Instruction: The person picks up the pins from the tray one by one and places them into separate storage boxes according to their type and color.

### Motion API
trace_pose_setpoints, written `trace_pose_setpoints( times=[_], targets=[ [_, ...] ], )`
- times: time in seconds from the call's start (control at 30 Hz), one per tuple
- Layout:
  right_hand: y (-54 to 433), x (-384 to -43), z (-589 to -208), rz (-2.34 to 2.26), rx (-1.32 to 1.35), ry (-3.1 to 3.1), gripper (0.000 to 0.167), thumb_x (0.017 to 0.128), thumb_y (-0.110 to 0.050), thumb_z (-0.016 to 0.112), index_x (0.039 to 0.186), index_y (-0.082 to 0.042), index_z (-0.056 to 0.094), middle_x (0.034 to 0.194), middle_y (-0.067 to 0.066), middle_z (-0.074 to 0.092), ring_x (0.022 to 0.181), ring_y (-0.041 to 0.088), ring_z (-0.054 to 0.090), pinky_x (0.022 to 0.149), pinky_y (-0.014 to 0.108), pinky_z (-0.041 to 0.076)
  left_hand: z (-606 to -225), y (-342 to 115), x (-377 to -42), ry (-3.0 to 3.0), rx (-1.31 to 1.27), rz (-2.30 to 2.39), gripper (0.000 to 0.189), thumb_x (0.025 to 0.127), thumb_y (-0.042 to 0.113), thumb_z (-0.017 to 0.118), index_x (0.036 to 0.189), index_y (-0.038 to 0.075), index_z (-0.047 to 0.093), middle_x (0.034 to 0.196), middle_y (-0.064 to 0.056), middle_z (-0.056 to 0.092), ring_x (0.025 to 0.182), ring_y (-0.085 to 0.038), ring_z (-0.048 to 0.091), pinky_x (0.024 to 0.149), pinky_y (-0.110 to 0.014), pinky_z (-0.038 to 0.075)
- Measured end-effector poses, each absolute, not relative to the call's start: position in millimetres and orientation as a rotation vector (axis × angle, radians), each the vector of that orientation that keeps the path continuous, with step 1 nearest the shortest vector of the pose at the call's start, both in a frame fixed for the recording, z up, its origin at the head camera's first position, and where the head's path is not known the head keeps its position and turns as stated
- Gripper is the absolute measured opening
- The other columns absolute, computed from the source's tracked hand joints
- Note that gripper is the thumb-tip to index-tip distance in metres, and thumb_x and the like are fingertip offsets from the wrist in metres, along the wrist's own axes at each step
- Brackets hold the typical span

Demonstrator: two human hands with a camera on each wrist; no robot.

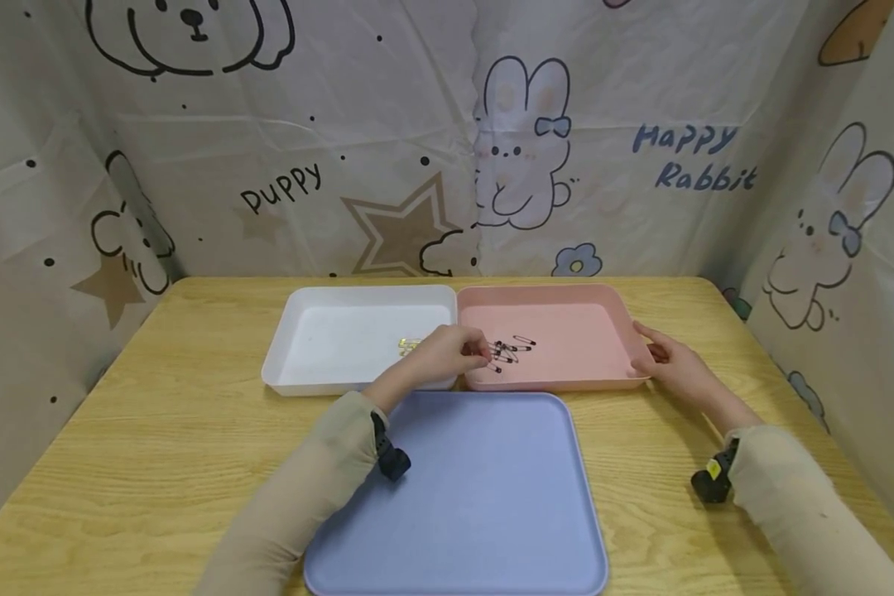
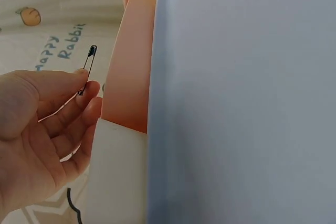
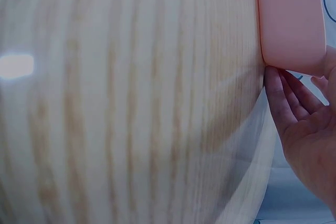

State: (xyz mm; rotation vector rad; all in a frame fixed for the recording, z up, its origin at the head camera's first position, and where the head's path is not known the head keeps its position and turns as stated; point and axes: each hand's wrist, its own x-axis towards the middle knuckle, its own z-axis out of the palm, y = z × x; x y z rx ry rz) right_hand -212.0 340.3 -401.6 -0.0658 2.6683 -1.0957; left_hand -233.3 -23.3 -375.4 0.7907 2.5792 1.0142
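Observation:
My left hand is above the seam where the white tray and the pink tray meet. Between its thumb and forefinger it pinches a black safety pin, clearly seen in the left wrist view. Several black safety pins lie loose in the pink tray, close to these fingertips. Gold-coloured pins lie in the white tray, partly hidden behind the left hand. At the pink tray's right end, my right hand holds the wall, with its fingers against the outside near the corner.
A flat blue tray lies in front of the two others on the wooden table. Printed cloth hangs behind the table and along both sides.

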Motion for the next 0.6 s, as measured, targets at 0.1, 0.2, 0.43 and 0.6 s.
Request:
trace_pose_setpoints(
  times=[0.1,0.2,0.43,0.6],
  targets=[
    [340,-212,-402,-1.097,-0.067,2.669,0.074,0.091,-0.041,0.050,0.147,-0.020,0.005,0.147,0.026,0.014,0.132,0.045,0.019,0.102,0.057,0.021,-377,-20,-237,2.563,0.749,1.070,0.004,0.087,0.014,0.061,0.084,0.012,0.062,0.079,0.001,0.060,0.069,-0.011,0.052,0.057,-0.021,0.042],
    [340,-212,-402,-1.097,-0.069,2.667,0.074,0.091,-0.040,0.050,0.147,-0.020,0.005,0.148,0.026,0.014,0.132,0.045,0.019,0.102,0.058,0.020,-379,-15,-242,2.562,0.732,1.095,0.004,0.086,0.015,0.061,0.084,0.012,0.062,0.080,0.000,0.060,0.069,-0.012,0.052,0.056,-0.021,0.042],
    [340,-212,-401,-1.076,-0.066,2.673,0.075,0.091,-0.042,0.050,0.147,-0.021,0.005,0.148,0.026,0.013,0.131,0.046,0.019,0.102,0.059,0.020,-382,-5,-256,2.577,0.730,1.124,0.005,0.086,0.013,0.061,0.086,0.009,0.064,0.082,0.000,0.062,0.073,-0.012,0.054,0.062,-0.021,0.043],
    [340,-212,-402,-1.076,-0.066,2.675,0.075,0.091,-0.041,0.050,0.147,-0.020,0.005,0.148,0.026,0.013,0.131,0.046,0.018,0.102,0.059,0.020,-384,0,-266,2.579,0.704,1.108,0.004,0.087,0.013,0.060,0.085,0.010,0.063,0.082,-0.001,0.061,0.073,-0.012,0.054,0.062,-0.021,0.044]
  ],
)
